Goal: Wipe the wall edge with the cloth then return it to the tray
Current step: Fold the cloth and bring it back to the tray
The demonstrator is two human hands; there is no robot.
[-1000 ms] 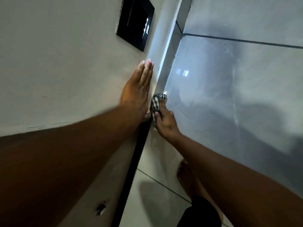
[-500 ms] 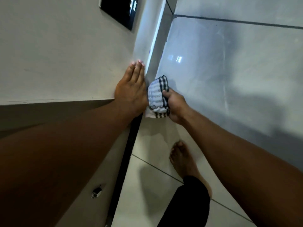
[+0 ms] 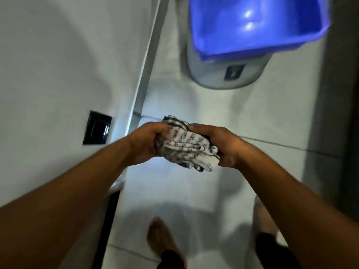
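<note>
**Checked cloth gripped in both hands, centre frame**

No legible writing is showing; a dark square label (image 3: 234, 72) on the grey bin (image 3: 223, 74) at upper centre is carrying a mark too blurred to read. The left hand (image 3: 144, 142) and right hand (image 3: 223, 145) are both closing their fingers around the bunched black-and-white checked cloth (image 3: 186, 144), one at each end, at mid-frame above the tiled floor (image 3: 174, 191). The blue tray (image 3: 252, 26) is sitting on the bin at upper right, well apart from the cloth. A black wall plate (image 3: 97, 128) is showing at centre left.
</note>
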